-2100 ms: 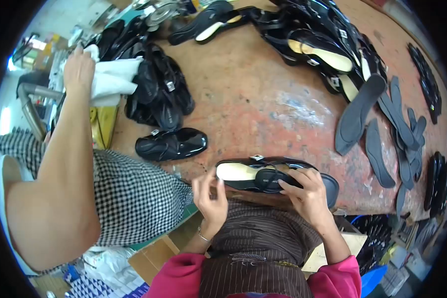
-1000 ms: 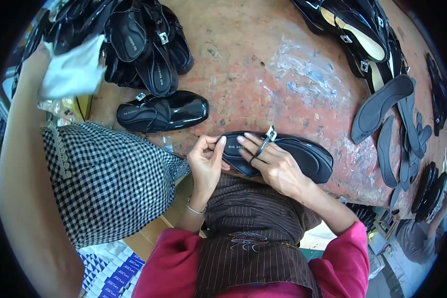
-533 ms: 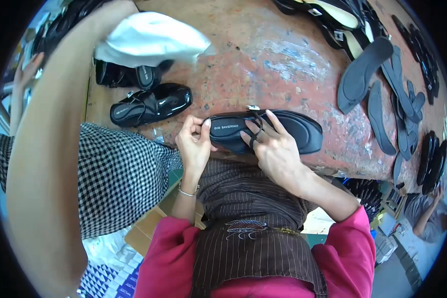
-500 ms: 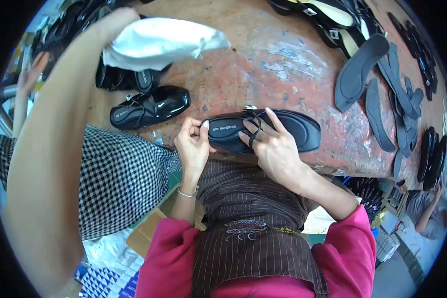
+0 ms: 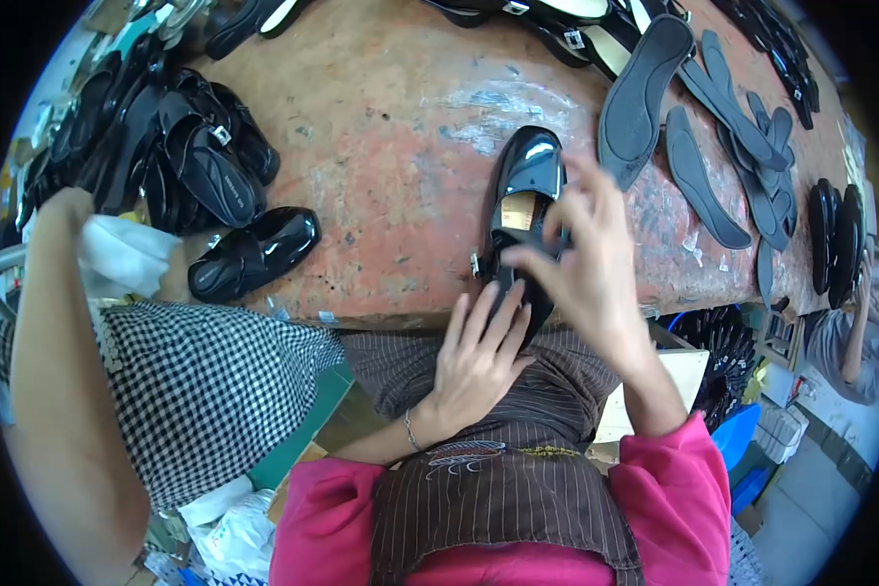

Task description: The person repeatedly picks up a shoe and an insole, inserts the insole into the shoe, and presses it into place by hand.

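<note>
A glossy black shoe [image 5: 535,156] lies at the table's front edge, toe pointing away from me. A tan patch [image 5: 518,211] shows inside its opening, and a dark edge, perhaps the insole, sits just behind that. My left hand [image 5: 474,366] rests over the heel end with its fingers spread flat. Above the shoe's right side is my right hand [image 5: 596,269], its thumb near the opening and its fingers apart and motion-blurred. Nothing is visible between them. Both hands hide much of the heel half.
Dark insoles [image 5: 645,103] lie on the right of the worn red table [image 5: 400,186]. Another black shoe [image 5: 259,254] and a shoe pile [image 5: 190,146] are at the left. A co-worker's arm [image 5: 68,381] reaches in there beside a white cloth [image 5: 127,256].
The shoe has turned from lying sideways to toe-away. My left hand has moved onto its heel, and my right hand has left the strap. The co-worker's arm and white cloth have moved left and down.
</note>
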{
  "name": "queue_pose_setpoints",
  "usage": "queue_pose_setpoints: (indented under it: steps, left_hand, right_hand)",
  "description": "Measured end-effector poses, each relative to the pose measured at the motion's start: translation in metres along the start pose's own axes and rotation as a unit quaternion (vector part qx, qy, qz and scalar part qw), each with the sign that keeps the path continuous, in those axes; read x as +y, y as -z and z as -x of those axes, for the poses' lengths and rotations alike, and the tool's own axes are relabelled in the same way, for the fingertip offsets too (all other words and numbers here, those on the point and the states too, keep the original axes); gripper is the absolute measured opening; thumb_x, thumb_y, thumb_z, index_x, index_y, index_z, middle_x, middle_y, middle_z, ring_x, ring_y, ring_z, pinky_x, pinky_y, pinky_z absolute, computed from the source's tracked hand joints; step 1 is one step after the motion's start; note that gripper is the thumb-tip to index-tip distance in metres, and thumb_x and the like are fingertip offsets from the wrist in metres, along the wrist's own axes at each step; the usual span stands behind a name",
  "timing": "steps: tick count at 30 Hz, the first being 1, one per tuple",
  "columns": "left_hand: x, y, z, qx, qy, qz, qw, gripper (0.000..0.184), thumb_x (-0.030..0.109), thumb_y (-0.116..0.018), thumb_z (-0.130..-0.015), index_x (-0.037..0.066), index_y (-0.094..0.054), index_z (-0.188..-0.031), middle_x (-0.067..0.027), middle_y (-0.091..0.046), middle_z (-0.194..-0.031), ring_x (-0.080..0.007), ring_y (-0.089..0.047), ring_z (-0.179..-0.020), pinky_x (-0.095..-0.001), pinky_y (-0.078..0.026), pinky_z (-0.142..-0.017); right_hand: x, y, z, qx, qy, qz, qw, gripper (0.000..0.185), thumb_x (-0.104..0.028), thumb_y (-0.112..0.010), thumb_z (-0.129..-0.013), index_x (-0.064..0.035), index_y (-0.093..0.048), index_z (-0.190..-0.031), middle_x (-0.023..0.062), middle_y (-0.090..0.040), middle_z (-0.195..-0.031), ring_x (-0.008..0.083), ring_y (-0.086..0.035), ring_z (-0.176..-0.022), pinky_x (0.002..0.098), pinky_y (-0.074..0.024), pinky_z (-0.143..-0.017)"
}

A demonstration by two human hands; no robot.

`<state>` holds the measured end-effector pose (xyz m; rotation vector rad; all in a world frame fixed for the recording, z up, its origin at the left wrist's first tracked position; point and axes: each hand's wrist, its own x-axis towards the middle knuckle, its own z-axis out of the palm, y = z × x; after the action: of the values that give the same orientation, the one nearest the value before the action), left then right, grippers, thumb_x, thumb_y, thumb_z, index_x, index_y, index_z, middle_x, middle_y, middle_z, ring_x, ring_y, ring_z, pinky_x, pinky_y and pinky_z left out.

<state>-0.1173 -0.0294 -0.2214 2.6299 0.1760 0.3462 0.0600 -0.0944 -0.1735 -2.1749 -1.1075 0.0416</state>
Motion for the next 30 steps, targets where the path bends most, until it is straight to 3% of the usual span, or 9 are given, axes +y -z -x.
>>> queue_pose_setpoints:
  steps: [1,5,12,15,18,22,24,28,30]
  left_hand:
    - [-0.008,-0.024,0.011,-0.09,0.009,0.045,0.995,0.058,0.022,-0.074,-0.079,-0.005,-0.062,-0.129,-0.023,-0.054,-0.137,-0.0393,-0.036,-0.145,-0.0592,-0.025,-0.12]
    - [-0.004,-0.058,0.022,-0.066,-0.014,0.024,0.997,0.05,0.017,-0.065,-0.079,-0.005,-0.064,-0.123,-0.0242,-0.057,-0.131,-0.0405,-0.043,-0.139,-0.0653,-0.028,-0.117]
    - [0.013,-0.06,0.013,-0.079,-0.011,-0.037,0.996,0.042,0.015,-0.063,-0.085,-0.006,-0.066,-0.121,-0.0231,-0.061,-0.128,-0.0402,-0.048,-0.135,-0.066,-0.036,-0.111]
    - [0.016,-0.058,0.011,-0.073,0.009,-0.016,0.997,0.039,0.013,-0.062,-0.087,-0.007,-0.066,-0.12,-0.025,-0.059,-0.131,-0.0392,-0.047,-0.137,-0.063,-0.039,-0.11]
    - [0.012,-0.057,0.009,-0.072,0.012,0.001,0.997,0.039,0.01,-0.062,-0.086,-0.007,-0.065,-0.121,-0.0274,-0.056,-0.135,-0.0444,-0.043,-0.139,-0.0605,-0.042,-0.109]
    - [0.012,-0.058,0.01,-0.06,0.018,-0.003,0.998,0.042,0.011,-0.059,-0.086,-0.008,-0.063,-0.124,-0.0316,-0.052,-0.139,-0.0469,-0.041,-0.14,-0.0587,-0.041,-0.111]
    - [0.013,-0.06,0.009,-0.056,0.019,-0.01,0.998,0.044,0.012,-0.058,-0.086,-0.01,-0.061,-0.125,-0.0338,-0.05,-0.139,-0.0467,-0.041,-0.14,-0.0581,-0.04,-0.112]
    - [0.011,-0.063,0.011,-0.029,0.035,0.018,0.999,0.047,0.011,-0.061,-0.082,-0.012,-0.062,-0.124,-0.0364,-0.052,-0.136,-0.0489,-0.046,-0.135,-0.0591,-0.038,-0.113]
    - [0.011,-0.063,0.012,-0.038,0.021,0.006,0.999,0.043,0.006,-0.061,-0.083,-0.014,-0.061,-0.122,-0.0353,-0.054,-0.131,-0.0502,-0.049,-0.131,-0.0559,-0.045,-0.109]
  right_hand:
    - [-0.003,0.001,0.019,-0.043,0.0,-0.003,0.999,0.045,-0.014,-0.083,-0.073,0.0016,-0.063,-0.109,0.0289,-0.057,-0.131,0.0421,-0.057,-0.122,0.0499,-0.0458,-0.102]
    - [-0.018,-0.008,0.065,-0.121,-0.012,0.07,0.99,0.051,-0.009,-0.059,-0.085,-0.0018,-0.059,-0.136,0.0232,-0.063,-0.132,0.0369,-0.06,-0.127,0.0555,-0.0303,-0.119]
    - [0.032,-0.064,0.026,-0.059,0.024,0.137,0.988,0.056,-0.004,-0.058,-0.083,-0.0005,-0.058,-0.138,0.0215,-0.064,-0.131,0.0341,-0.06,-0.126,0.0551,-0.0287,-0.12]
    - [0.011,-0.046,-0.026,-0.3,-0.122,0.134,0.937,0.054,-0.002,-0.057,-0.081,0.0027,-0.059,-0.135,0.0233,-0.062,-0.132,0.036,-0.058,-0.128,0.056,-0.0277,-0.12]
    - [0.025,-0.065,0.03,0.01,0.025,0.168,0.985,0.05,-0.001,-0.056,-0.081,0.0052,-0.059,-0.131,0.0238,-0.064,-0.125,0.0382,-0.061,-0.121,0.0566,-0.0272,-0.12]
    - [0.03,-0.072,0.017,0.025,0.016,0.128,0.991,0.041,0.0,-0.055,-0.082,0.004,-0.061,-0.122,0.0206,-0.065,-0.105,0.0364,-0.064,-0.104,0.0568,-0.0272,-0.12]
    - [0.037,-0.076,0.001,-0.05,-0.03,0.134,0.989,0.024,-0.002,-0.052,-0.087,-0.0023,-0.059,-0.109,0.0136,-0.062,-0.102,0.029,-0.062,-0.106,0.0565,-0.0282,-0.119]
    - [0.024,-0.078,0.022,-0.003,-0.012,0.232,0.973,0.026,-0.004,-0.049,-0.089,0.0021,-0.058,-0.112,0.0173,-0.063,-0.105,0.0307,-0.062,-0.108,0.0598,-0.0262,-0.119]
    - [0.022,-0.078,0.029,-0.007,-0.005,0.283,0.959,0.024,-0.003,-0.049,-0.089,0.0038,-0.057,-0.11,0.019,-0.064,-0.101,0.032,-0.064,-0.105,0.0606,-0.025,-0.119]
